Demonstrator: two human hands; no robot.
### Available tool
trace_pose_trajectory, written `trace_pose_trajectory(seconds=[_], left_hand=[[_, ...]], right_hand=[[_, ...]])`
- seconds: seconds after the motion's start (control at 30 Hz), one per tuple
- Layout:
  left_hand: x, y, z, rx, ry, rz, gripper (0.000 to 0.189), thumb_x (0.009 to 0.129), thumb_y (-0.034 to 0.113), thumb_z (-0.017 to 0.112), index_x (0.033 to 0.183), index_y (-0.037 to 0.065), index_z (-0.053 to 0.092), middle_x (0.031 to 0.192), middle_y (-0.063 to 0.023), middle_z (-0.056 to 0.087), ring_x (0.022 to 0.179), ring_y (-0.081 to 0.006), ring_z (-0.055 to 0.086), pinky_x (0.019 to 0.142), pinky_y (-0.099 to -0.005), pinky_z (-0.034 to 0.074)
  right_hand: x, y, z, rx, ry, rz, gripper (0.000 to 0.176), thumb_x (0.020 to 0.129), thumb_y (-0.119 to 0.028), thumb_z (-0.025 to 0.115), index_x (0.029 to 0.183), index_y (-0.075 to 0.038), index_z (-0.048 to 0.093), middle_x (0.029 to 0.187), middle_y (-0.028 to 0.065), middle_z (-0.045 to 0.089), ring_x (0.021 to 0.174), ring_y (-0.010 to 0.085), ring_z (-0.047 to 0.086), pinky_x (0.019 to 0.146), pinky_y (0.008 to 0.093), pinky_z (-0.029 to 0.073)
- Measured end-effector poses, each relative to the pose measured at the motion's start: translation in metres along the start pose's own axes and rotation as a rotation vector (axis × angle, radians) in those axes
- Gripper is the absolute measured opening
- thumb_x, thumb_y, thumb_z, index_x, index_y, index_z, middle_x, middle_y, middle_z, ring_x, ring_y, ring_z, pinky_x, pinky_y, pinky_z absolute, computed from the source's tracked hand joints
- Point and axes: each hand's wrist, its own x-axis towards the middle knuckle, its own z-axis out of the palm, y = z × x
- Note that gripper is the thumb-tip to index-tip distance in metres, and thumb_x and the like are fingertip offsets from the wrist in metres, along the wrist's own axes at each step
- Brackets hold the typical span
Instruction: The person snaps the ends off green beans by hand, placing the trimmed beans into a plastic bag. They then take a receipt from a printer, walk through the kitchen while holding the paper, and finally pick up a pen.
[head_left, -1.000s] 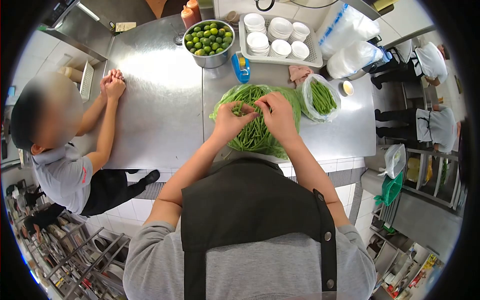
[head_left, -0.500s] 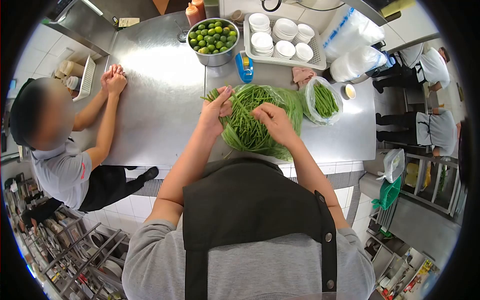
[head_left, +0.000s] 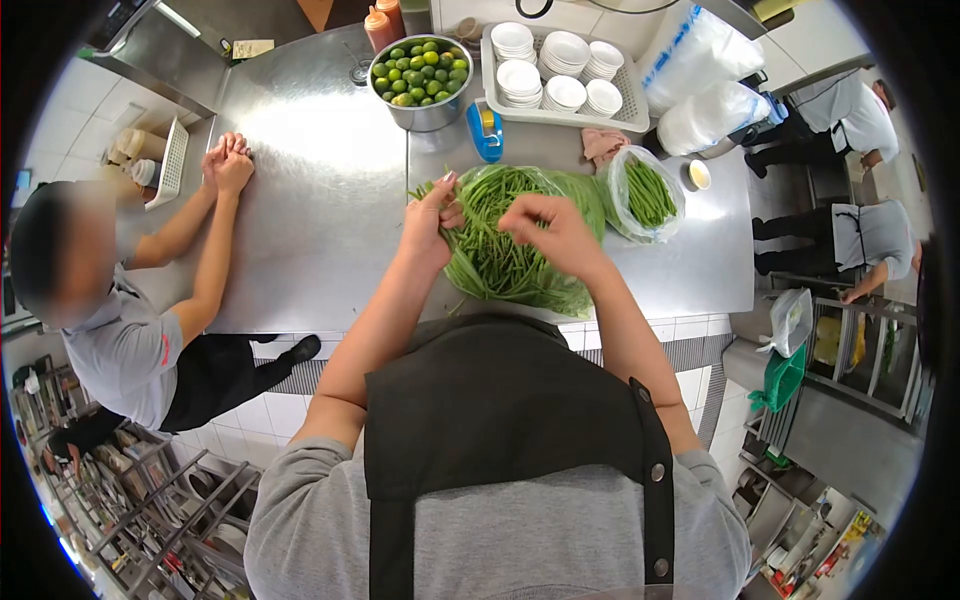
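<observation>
A large heap of green beans lies in an open clear plastic bag on the steel table in front of me. My left hand is closed around a small bunch of green beans at the heap's left edge, their ends sticking out past the thumb. Over the right part of the heap is my right hand, its fingers curled and pinched together; what the fingertips hold, if anything, I cannot make out. A smaller plastic bag of green beans stands just to the right.
Behind the heap are a steel bowl of limes, a blue tape dispenser and a basket of stacked white dishes. A pink cloth and small cup sit at right. A co-worker's clasped hands rest on the table at left.
My right hand has shifted slightly up and left above the heap. My left hand keeps its bunch of green beans nearly in place. The co-worker's head has lowered.
</observation>
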Motion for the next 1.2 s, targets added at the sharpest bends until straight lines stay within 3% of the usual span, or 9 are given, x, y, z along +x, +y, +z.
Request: trace_pose_trajectory(seconds=[0.13,0.3,0.43,0.53,0.73,0.77,0.87,1.07,1.2], left_hand=[[-0.004,0.004,0.003,-0.108,0.005,-0.084,0.019,0.098,0.021,0.065,0.085,0.009,0.056,0.068,0.0052,0.042,0.056,-0.0052,0.036,0.046,-0.0197,0.030],[-0.008,-0.007,0.001,0.063,0.007,-0.066,0.030,0.100,0.027,0.062,0.078,0.012,0.050,0.066,0.0051,0.040,0.055,-0.0052,0.036,0.046,-0.0206,0.030],[-0.010,-0.018,-0.001,0.227,0.031,-0.059,0.022,0.100,0.025,0.062,0.089,0.007,0.060,0.069,0.0038,0.049,0.053,-0.0053,0.036,0.046,-0.0209,0.028],[-0.018,-0.028,0.006,0.416,0.043,-0.031,0.019,0.100,0.022,0.062,0.099,0.003,0.066,0.075,0.0019,0.058,0.052,-0.0053,0.037,0.046,-0.0216,0.027],[-0.031,-0.031,0.023,0.718,0.018,0.040,0.016,0.090,0.014,0.074,0.102,0.004,0.072,0.082,0.0014,0.067,0.055,-0.0017,0.044,0.047,-0.0204,0.029],[-0.035,-0.027,0.029,0.736,-0.008,0.029,0.018,0.088,0.013,0.077,0.102,0.004,0.073,0.082,0.0019,0.068,0.055,-0.0013,0.045,0.047,-0.0202,0.030],[-0.025,-0.029,0.029,0.799,-0.067,0.083,0.021,0.084,0.013,0.081,0.102,0.003,0.074,0.080,0.0028,0.069,0.054,-0.0010,0.047,0.047,-0.0200,0.032],[-0.018,-0.024,0.033,0.849,-0.121,0.115,0.019,0.085,0.012,0.081,0.099,0.003,0.074,0.081,0.0013,0.070,0.054,-0.0008,0.046,0.048,-0.0190,0.034],[-0.022,-0.017,0.034,0.846,-0.138,0.062,0.016,0.086,0.012,0.080,0.097,0.003,0.073,0.079,0.0000,0.069,0.054,-0.0004,0.046,0.048,-0.0186,0.034]], right_hand=[[0.011,0.026,-0.027,-0.542,0.014,0.142,0.030,0.092,-0.026,0.070,0.080,0.000,0.063,0.076,0.0127,0.062,0.064,0.0284,0.057,0.062,0.0388,0.045],[0.005,0.067,0.004,-0.741,0.220,-0.055,0.031,0.089,-0.032,0.071,0.080,-0.004,0.063,0.087,0.0123,0.061,0.089,0.0309,0.061,0.072,0.0430,0.045],[0.018,0.076,0.025,-0.941,0.432,-0.097,0.034,0.085,-0.036,0.075,0.085,-0.004,0.063,0.090,0.0096,0.061,0.094,0.0297,0.061,0.073,0.0435,0.045],[0.029,0.080,0.022,-0.978,0.345,-0.041,0.030,0.085,-0.032,0.074,0.080,-0.004,0.064,0.085,0.0087,0.062,0.088,0.0292,0.063,0.074,0.0431,0.045],[0.039,0.074,0.000,-0.189,0.264,0.156,0.018,0.085,-0.018,0.075,0.078,-0.001,0.071,0.072,0.0062,0.069,0.062,0.0130,0.061,0.066,0.0312,0.047],[0.037,0.063,-0.002,-0.001,0.231,0.167,0.015,0.085,-0.014,0.077,0.086,0.000,0.073,0.074,0.0050,0.071,0.064,0.0075,0.059,0.062,0.0252,0.047],[0.036,0.043,-0.002,0.217,0.239,0.191,0.011,0.086,-0.011,0.076,0.086,0.000,0.073,0.074,0.0027,0.070,0.065,0.0075,0.058,0.064,0.0247,0.047],[0.042,0.053,-0.010,0.242,0.321,0.150,0.010,0.087,-0.010,0.074,0.082,-0.002,0.071,0.072,0.0014,0.065,0.066,0.0082,0.057,0.061,0.0259,0.045],[0.040,0.049,-0.004,-0.436,0.496,-0.239,0.016,0.086,-0.012,0.075,0.078,-0.002,0.066,0.062,0.0058,0.054,0.058,0.0149,0.053,0.057,0.0311,0.041]])
